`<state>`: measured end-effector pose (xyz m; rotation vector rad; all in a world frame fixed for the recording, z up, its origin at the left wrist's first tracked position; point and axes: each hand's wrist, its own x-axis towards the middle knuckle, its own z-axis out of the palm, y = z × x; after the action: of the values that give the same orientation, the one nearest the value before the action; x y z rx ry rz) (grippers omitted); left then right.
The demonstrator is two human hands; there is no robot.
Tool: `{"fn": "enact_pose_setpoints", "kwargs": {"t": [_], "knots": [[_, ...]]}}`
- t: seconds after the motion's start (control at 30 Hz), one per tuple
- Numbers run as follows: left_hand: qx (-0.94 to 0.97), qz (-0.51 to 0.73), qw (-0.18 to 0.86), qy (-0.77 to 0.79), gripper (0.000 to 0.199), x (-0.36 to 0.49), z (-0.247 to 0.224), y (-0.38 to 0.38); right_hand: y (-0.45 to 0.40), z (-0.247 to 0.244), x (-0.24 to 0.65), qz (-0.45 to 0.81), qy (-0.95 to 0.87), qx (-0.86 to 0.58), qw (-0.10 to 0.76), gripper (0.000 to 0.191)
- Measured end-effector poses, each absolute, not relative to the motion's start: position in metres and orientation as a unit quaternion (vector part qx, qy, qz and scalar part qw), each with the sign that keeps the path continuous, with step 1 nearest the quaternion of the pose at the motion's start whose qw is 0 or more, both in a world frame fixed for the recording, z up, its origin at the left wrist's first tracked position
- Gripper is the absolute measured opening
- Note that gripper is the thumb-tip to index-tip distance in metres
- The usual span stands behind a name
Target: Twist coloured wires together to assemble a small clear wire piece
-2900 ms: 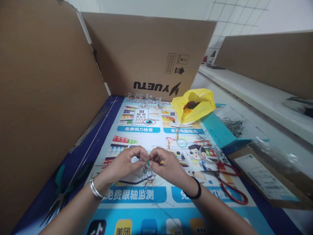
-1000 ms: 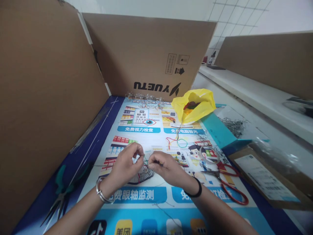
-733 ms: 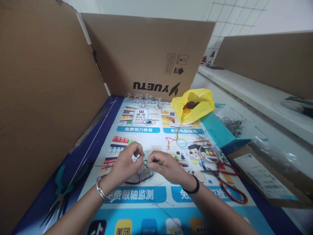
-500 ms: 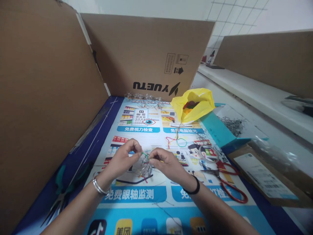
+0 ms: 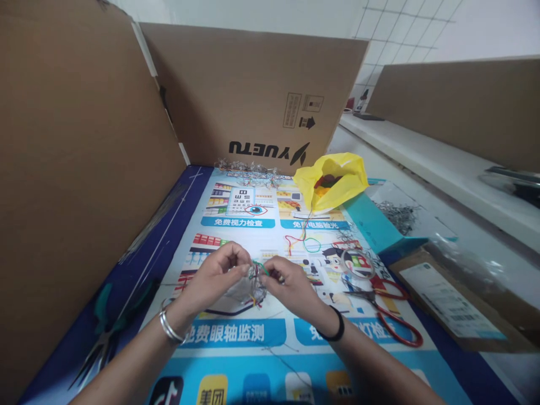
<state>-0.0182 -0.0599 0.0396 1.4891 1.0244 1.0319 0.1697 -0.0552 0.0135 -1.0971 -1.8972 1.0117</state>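
Over the middle of the printed sheet, a small tangle of silvery wire [image 5: 256,286] hangs between my hands, with green, red and yellow thread wound in it. My left hand [image 5: 225,273] pinches its left side with thumb and forefinger. On the right, my right hand [image 5: 289,281] has its fingertips closed at the green thread [image 5: 261,266] near the top. The finest strands are too small to make out. Beyond my hands lie loose red and green threads [image 5: 304,243], running up to a yellow bag [image 5: 331,177].
Red-handled scissors [image 5: 390,309] and a roll of clear tape [image 5: 358,263] lie to the right, by a brown parcel [image 5: 451,304]. Pliers [image 5: 103,332] rest at the left. Wire pieces [image 5: 248,171] are heaped before the cardboard wall [image 5: 253,90]; more fill a teal box [image 5: 383,225].
Both hands have shifted slightly right with the wire tangle, which has turned. The green thread now shows closer to my right fingertips.
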Motion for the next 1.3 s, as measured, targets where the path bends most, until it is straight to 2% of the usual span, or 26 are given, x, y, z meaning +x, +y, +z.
{"fn": "enact_pose_setpoints", "kwargs": {"t": [0.07,0.13,0.23,0.4,0.6,0.73,0.8,0.93,1.1,1.3], "knots": [[0.598,0.472,0.484,0.431,0.006,-0.018,0.037,-0.059,-0.053,0.011,0.173,0.465,-0.681,-0.421,0.377,0.003],[0.578,0.505,0.449,0.458,0.004,-0.020,0.032,-0.056,-0.051,0.009,0.177,0.547,-0.614,-0.396,0.409,0.006],[0.586,0.490,0.442,0.471,0.005,-0.020,0.025,-0.054,-0.050,0.007,0.183,0.621,-0.524,-0.360,0.458,0.014],[0.693,0.398,0.404,0.446,0.008,-0.013,0.026,-0.057,-0.052,0.007,0.189,0.663,-0.448,-0.333,0.499,0.014],[0.747,0.362,0.337,0.444,0.030,-0.002,0.015,-0.059,-0.055,0.005,0.187,0.700,-0.410,-0.302,0.502,0.016],[0.729,0.362,0.351,0.463,0.018,0.005,0.008,-0.061,-0.056,0.003,0.179,0.726,-0.397,-0.265,0.494,0.015],[0.710,0.364,0.374,0.473,0.012,0.007,0.009,-0.063,-0.056,0.003,0.175,0.733,-0.400,-0.258,0.487,0.015],[0.646,0.387,0.466,0.464,0.013,0.006,0.011,-0.062,-0.052,0.005,0.173,0.723,-0.427,-0.274,0.469,0.016],[0.550,0.466,0.563,0.404,0.017,0.000,0.013,-0.057,-0.043,0.006,0.178,0.620,-0.525,-0.346,0.470,0.017],[0.535,0.482,0.551,0.421,0.013,-0.006,0.010,-0.055,-0.040,0.001,0.172,0.534,-0.636,-0.377,0.410,0.050]]}}
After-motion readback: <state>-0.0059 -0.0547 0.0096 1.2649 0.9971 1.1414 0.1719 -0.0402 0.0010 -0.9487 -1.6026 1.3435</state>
